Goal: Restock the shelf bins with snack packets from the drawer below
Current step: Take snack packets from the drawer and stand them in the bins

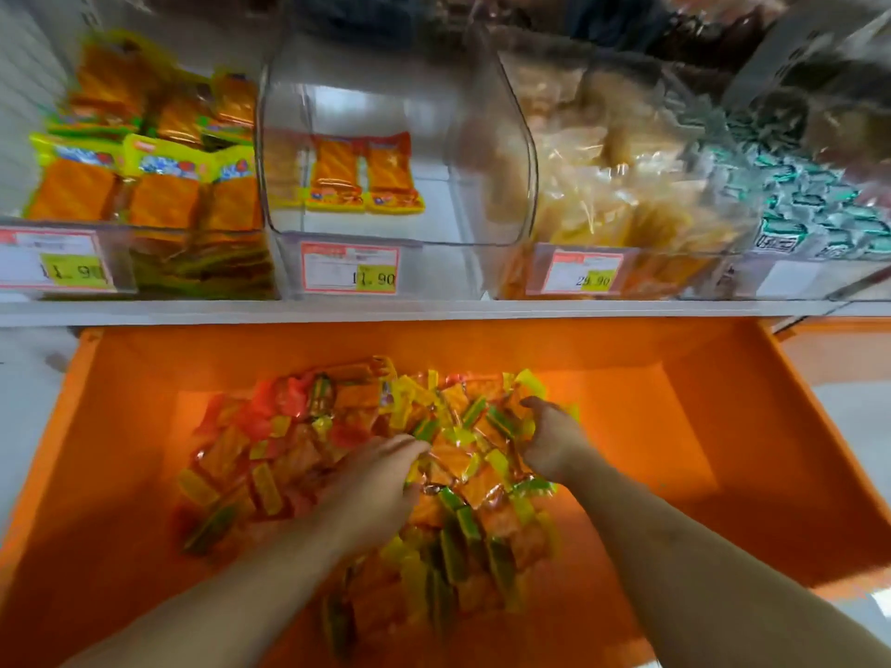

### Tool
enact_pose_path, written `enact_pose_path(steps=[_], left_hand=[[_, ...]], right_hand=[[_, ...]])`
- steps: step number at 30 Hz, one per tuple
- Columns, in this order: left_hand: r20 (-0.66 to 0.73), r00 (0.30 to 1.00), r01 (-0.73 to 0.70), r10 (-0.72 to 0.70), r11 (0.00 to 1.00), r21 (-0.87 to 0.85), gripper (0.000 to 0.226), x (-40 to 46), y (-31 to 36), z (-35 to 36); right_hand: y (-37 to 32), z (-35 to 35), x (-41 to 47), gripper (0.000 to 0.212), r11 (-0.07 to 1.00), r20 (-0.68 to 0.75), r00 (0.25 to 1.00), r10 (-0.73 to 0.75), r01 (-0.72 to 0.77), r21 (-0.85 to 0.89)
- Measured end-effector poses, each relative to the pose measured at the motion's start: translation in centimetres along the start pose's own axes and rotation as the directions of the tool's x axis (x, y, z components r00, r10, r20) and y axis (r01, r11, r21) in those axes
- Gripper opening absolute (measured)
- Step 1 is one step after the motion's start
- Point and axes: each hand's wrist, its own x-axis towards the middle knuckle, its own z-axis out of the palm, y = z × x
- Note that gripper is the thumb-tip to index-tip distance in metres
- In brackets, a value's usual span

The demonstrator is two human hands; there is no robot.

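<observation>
White shelving (434, 311) is running across the top of the view, carrying a row of clear bins, and below it the orange drawer (723, 426) is standing pulled out. Down in that drawer a loose heap of snack packets (463, 537) is lying, orange ones edged in yellow, green and red. Both bare arms are reaching in: the left hand (373, 479) is lying palm down on the pile with fingers stretched forward and touching the packets, while the right hand (554, 438) is digging into the far side of the heap, fingers curling around a bunch of them. Up above, the middle bin (400, 233) is sitting nearly bare, showing just a few orange packets (361, 178) at its back. To its left, the left bin (125, 262) is stacked with similar packets, and to its right, the right bin (525, 267) is filled with pale wrapped snacks.
</observation>
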Motion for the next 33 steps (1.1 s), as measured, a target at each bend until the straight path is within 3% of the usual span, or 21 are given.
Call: enact_pose_path(steps=[5, 10, 12, 15, 18, 21, 24, 26, 28, 33], left_hand=[[0.091, 0.990, -0.118, 0.108, 0.988, 0.104, 0.068, 5.6, 0.4, 3.2], [0.134, 0.988, -0.104, 0.074, 0.968, 0.230, 0.073, 8.1, -1.2, 5.6], [0.093, 0.993, -0.102, 0.078, 0.950, 0.296, 0.065, 8.1, -1.4, 5.7], [0.115, 0.991, -0.105, 0.067, 0.921, 0.375, 0.060, 7.9, -1.3, 5.7], [0.083, 0.996, -0.064, 0.035, 0.925, 0.376, 0.054, 7.6, -0.9, 5.7], [0.022, 1.000, 0.003, -0.011, 0.943, 0.331, 0.052, 7.1, -0.2, 5.5], [0.019, 0.998, 0.048, -0.056, 0.950, 0.308, 0.035, 6.4, 0.4, 4.8], [0.010, 0.993, 0.115, -0.118, 0.983, 0.141, 0.029, 5.8, 0.3, 4.2], [0.015, 0.982, 0.186, -0.186, 0.981, -0.061, 0.029, 5.0, 0.5, 2.7], [-0.015, 0.977, 0.202, -0.211, 0.953, -0.225, 0.020, 1.7, 2.1, -4.5]], right_hand=[[2.4, 2.7, 5.8, 0.090, 0.999, -0.083, 0.995, 0.048, -0.045, 0.029], [3.1, 4.6, 9.1, 0.120, 0.992, 0.023, 0.992, 0.123, -0.123, 0.001], [3.2, 5.5, 9.2, 0.107, 0.997, -0.035, 0.996, 0.083, -0.083, 0.003], [2.8, 6.0, 8.3, 0.058, 0.999, -0.138, 0.990, 0.010, -0.015, -0.034], [2.2, 5.3, 7.6, 0.038, 0.997, -0.154, 0.988, -0.027, 0.017, -0.069], [2.2, 4.2, 6.8, 0.021, 0.995, -0.120, 0.992, -0.045, 0.034, -0.091], [2.0, 2.3, 5.4, 0.019, 0.996, -0.069, 0.996, -0.063, 0.058, -0.075], [1.4, 0.4, 4.3, 0.015, 0.998, -0.009, 0.998, -0.068, 0.067, -0.021], [0.3, -1.6, 3.2, 0.025, 0.996, 0.049, 0.996, -0.079, 0.076, 0.047], [-3.0, -7.1, -1.3, 0.028, 0.970, 0.234, 0.965, -0.122, 0.066, 0.235]])
